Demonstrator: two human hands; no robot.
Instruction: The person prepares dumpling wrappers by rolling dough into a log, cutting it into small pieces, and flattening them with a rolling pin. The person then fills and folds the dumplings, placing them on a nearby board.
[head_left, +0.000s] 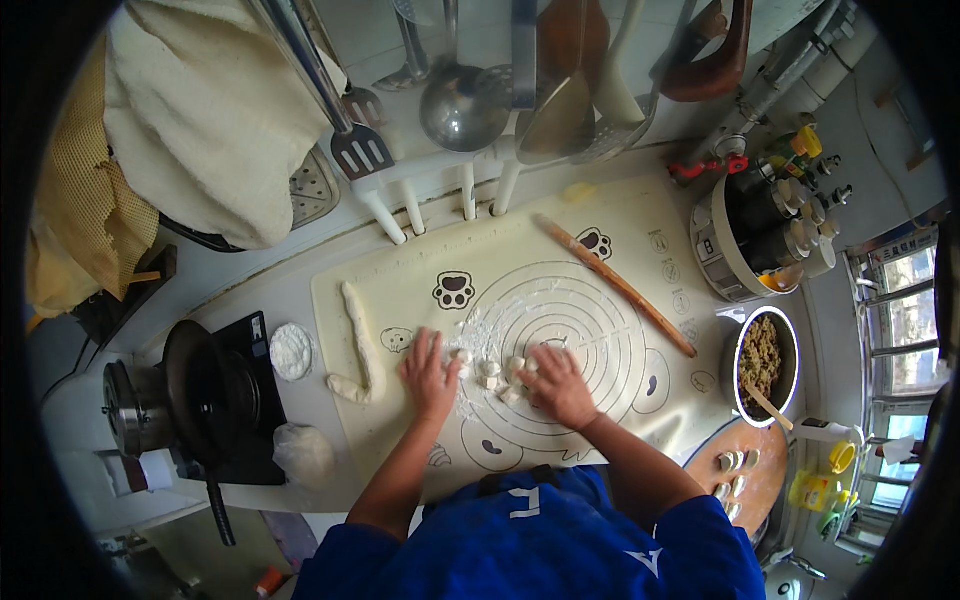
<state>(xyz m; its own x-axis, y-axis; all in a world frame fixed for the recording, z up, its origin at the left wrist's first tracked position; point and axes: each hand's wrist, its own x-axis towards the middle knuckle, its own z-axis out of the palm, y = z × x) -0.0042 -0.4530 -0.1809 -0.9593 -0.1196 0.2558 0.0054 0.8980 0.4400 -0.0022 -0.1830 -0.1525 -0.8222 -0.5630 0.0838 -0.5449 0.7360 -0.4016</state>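
Observation:
Several small pieces of dough (490, 376) lie on a floured silicone pastry mat (420, 262) printed with circles. My left hand (433, 377) rests palm down at their left, its thumb by one piece. At their right my right hand (559, 388) is spread low over the mat, slightly blurred, its fingertips at some of the pieces; whatever lies beneath the palm is hidden. A bent rope of dough (364, 352) stretches along the mat's left side. A wooden rolling pin (615, 285) lies slanted at the upper right.
Left of the mat are a bowl of white flour (292, 352), a plastic bag (304, 455) and a dark pan (196, 390). On the right stand a bowl of filling (761, 360) and a round board with dumplings (701, 457). Utensils (465, 109) hang above the back edge.

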